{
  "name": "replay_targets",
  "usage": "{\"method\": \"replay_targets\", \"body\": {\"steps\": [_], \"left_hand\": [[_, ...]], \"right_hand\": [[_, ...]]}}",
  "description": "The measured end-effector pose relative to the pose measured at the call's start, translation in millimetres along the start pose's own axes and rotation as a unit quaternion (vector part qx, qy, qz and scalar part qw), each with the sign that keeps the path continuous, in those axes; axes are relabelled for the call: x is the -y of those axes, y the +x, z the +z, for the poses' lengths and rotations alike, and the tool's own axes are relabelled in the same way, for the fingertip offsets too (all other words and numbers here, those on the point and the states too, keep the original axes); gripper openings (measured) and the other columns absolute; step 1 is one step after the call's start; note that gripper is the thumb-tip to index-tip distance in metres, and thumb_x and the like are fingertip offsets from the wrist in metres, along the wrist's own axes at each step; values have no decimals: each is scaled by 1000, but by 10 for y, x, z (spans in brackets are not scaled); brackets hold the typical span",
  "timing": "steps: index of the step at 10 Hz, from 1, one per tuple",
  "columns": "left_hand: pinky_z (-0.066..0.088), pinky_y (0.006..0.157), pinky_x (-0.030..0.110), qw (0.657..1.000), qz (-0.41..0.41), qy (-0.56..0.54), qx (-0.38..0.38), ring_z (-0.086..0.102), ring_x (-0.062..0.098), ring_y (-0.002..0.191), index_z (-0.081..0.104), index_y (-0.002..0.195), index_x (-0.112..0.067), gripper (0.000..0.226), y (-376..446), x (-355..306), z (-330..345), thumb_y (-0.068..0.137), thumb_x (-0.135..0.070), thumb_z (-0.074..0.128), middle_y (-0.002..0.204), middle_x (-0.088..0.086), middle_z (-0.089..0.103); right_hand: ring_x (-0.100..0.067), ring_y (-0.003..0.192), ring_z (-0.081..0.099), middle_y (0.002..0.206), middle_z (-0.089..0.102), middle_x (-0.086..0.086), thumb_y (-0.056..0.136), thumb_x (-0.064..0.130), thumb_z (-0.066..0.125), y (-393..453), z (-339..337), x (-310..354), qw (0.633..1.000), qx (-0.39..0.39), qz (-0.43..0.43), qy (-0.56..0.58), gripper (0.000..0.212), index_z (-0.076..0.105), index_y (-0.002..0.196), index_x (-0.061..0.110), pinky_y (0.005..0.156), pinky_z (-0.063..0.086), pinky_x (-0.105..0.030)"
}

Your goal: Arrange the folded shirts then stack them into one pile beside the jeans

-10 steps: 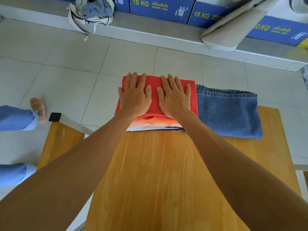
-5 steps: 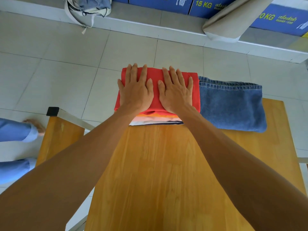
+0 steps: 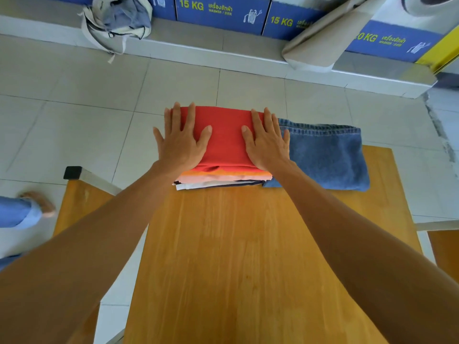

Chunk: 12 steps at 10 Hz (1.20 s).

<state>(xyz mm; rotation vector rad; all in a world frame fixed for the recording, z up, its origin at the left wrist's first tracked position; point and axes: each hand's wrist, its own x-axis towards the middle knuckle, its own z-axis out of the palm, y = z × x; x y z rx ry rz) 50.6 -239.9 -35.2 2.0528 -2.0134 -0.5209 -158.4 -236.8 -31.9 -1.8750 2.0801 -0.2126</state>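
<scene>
Here, 1 pile of folded shirts [image 3: 224, 145] sits at the far edge of the wooden table [image 3: 248, 256], a red shirt uppermost, with orange, pink, white and dark layers showing at the near edge; the jeans [image 3: 327, 157] lie folded just to its right, touching the pile's right side. The left hand [image 3: 181, 142] rests flat on the pile's left edge, fingers spread wide and gripping nothing, some of them overhanging the side; the right hand [image 3: 267, 142] rests flat on the right edge, fingers straight and close together, likewise holding nothing, its outer fingers meeting the denim. Placing 1 palm on each flank probably serves to square the pile's sides and press it down, so that the layers line up; the white layer juts slightly at the near left corner, which suggests a little alignment remains; otherwise the stacking appears essentially done. Around the table: a second wooden surface [image 3: 82, 207] to the left; another person's leg and foot [image 3: 32, 209] on the tiled floor; a bag [image 3: 119, 18] on the ledge beneath blue washer panels [image 3: 218, 13]. Nothing on the table obstructs either hand.
</scene>
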Motion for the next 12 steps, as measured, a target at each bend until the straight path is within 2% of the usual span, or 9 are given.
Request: {"method": "replay_targets", "body": {"steps": [1,2,3,5,7,8,9,11,12], "left_hand": [[30,110,53,993,-61,-97,2,26,33,145,0,156,-27,77,-142,89,-70,94,-65,26,162,13,14],[47,69,24,957,-163,-237,49,62,21,91,38,142,-9,68,-409,187,-167,98,-60,27,125,12,59],[37,55,24,952,-181,-241,53,54,13,69,55,119,-8,64,-401,131,-165,99,-59,21,98,9,61],[42,71,34,943,-224,-241,55,55,21,77,56,120,-8,67,-262,41,-134,97,-62,21,93,6,58],[40,57,29,949,-201,-234,65,49,13,65,55,112,-8,62,-117,40,-180,99,-58,21,79,2,53],[44,67,33,947,-195,-240,90,55,20,78,52,127,-10,67,-176,45,-209,98,-61,21,96,6,58],[49,87,42,933,-206,-278,103,56,28,103,46,138,-12,69,-300,75,-239,96,-64,25,116,5,56],[42,74,36,946,-201,-252,30,54,26,94,48,131,-9,46,-510,-16,-433,101,-42,35,124,13,59],[39,78,31,959,-177,-223,-2,55,29,105,42,140,-9,43,-721,-249,-684,100,-26,39,139,13,52]], "right_hand": [[-32,149,23,165,19,-10,100,58,29,-44,-62,-101,994,-17,73,80,73,14,158,16,117,21,-58],[-35,130,44,142,49,-16,99,57,37,-185,-62,-234,984,-68,142,84,67,43,141,5,104,39,-51],[-34,119,49,127,55,-15,100,55,34,-233,-17,-203,981,-81,147,100,60,58,123,5,94,45,-48],[-35,108,58,126,52,-16,101,54,30,-159,-17,-195,978,-52,158,125,61,56,125,4,89,51,-49],[-35,110,56,127,51,-16,102,54,26,-140,13,-180,978,-38,167,122,63,56,126,4,90,48,-49],[-35,111,55,126,51,-17,103,53,26,-159,-41,-165,978,-22,170,122,63,57,125,3,90,48,-49],[-34,107,57,123,55,-17,102,52,26,-169,-87,-181,976,12,165,140,63,60,121,3,87,50,-47],[-33,91,61,109,64,-20,101,39,32,-332,-194,-255,973,25,159,162,48,62,101,2,70,44,-37],[-29,80,55,97,59,-15,99,29,36,-557,-316,-305,977,3,141,161,31,49,78,12,60,38,-33]]}}
